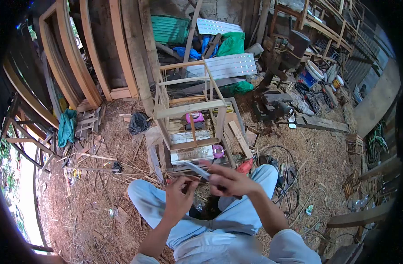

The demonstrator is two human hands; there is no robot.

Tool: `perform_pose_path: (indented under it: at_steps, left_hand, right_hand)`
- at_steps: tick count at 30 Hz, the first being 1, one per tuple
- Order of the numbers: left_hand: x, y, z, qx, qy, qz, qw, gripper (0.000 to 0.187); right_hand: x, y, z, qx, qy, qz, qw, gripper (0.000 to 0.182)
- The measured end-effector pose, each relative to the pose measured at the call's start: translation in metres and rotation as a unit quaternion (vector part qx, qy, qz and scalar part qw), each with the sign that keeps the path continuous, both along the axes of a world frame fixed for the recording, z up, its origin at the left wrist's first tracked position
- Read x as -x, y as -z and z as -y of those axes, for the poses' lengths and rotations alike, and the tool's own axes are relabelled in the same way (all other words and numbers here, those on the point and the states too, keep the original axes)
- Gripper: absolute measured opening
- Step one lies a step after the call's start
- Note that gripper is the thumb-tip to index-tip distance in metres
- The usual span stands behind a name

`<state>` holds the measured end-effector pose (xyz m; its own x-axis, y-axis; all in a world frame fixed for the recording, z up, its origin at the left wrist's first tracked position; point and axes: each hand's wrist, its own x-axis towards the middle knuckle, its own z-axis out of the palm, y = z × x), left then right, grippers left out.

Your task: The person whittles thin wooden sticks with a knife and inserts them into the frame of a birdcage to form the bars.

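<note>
By the near edge of the wooden frame [190, 109], the right hand [232, 181] clasped a pale blade [197, 170], presumably for control; the left hand [180, 193] half curled, contents unclear.

We've got timber frames [123, 48] leaning on the left, teal cloth [67, 127] near their feet, black plastic bag [140, 123] on the floor [89, 220]. Up back we see a green plastic sack [232, 44] beside a white perforated panel [223, 67]; right side, a blue-and-white bucket [311, 75] amid scrap.
</note>
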<state>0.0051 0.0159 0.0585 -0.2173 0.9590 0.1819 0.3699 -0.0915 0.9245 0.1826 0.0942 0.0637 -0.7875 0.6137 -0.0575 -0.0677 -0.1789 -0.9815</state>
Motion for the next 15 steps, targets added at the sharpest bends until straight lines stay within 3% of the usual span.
perform_pose_path:
  at_steps: [1,3,8,15]
  left_hand:
    - [-0.001,0.010,-0.001,0.020,0.014,0.045,0.999,0.010]
    - [-0.002,0.011,0.004,0.015,0.018,0.022,0.999,0.010]
    - [-0.004,0.012,0.011,-0.026,0.014,0.028,0.999,0.010]
    - [0.013,0.026,0.021,0.055,0.076,0.103,0.990,0.009]
  right_hand:
    - [0.008,0.000,0.002,0.039,-0.030,-0.002,0.999,0.045]
    - [0.009,0.005,0.002,0.121,-0.065,0.002,0.991,0.034]
    - [-0.004,0.001,-0.006,0.106,-0.015,0.039,0.993,0.030]
    - [-0.036,-0.017,-0.025,0.114,0.013,0.092,0.989,0.037]
